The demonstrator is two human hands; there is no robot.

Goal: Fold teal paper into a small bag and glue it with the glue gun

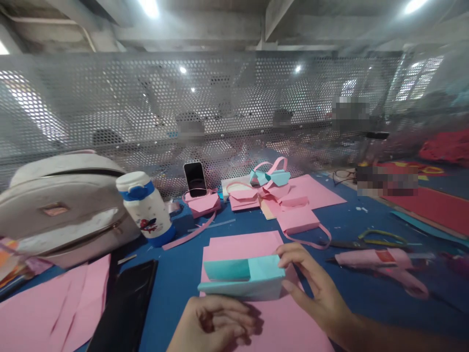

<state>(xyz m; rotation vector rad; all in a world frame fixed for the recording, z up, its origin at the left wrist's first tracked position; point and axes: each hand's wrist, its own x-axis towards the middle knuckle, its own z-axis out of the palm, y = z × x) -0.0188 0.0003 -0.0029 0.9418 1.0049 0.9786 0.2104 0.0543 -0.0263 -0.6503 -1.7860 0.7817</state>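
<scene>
A folded light-blue paper box (264, 283), its inner fold a deeper teal, stands on pink paper sheets (278, 318) in front of me. My right hand (315, 288) is at its right end, with the fingertips on the upper corner and the thumb lower down, gripping it. Just in front of the box, my left hand (216, 322) is loosely curled, with its fingers together and nothing visible in them. Behind lie small pink paper bags, one (298, 220) with a strap, and a light-blue paper piece (273, 177) with a pink strap.
To the right lie a pink glue gun (373, 258) and scissors (381, 238). A white and blue bottle (146, 210) and a pale backpack (66, 205) stand at left, near a black phone (126, 308). A smaller phone (195, 178) leans by the perforated metal screen (234, 102).
</scene>
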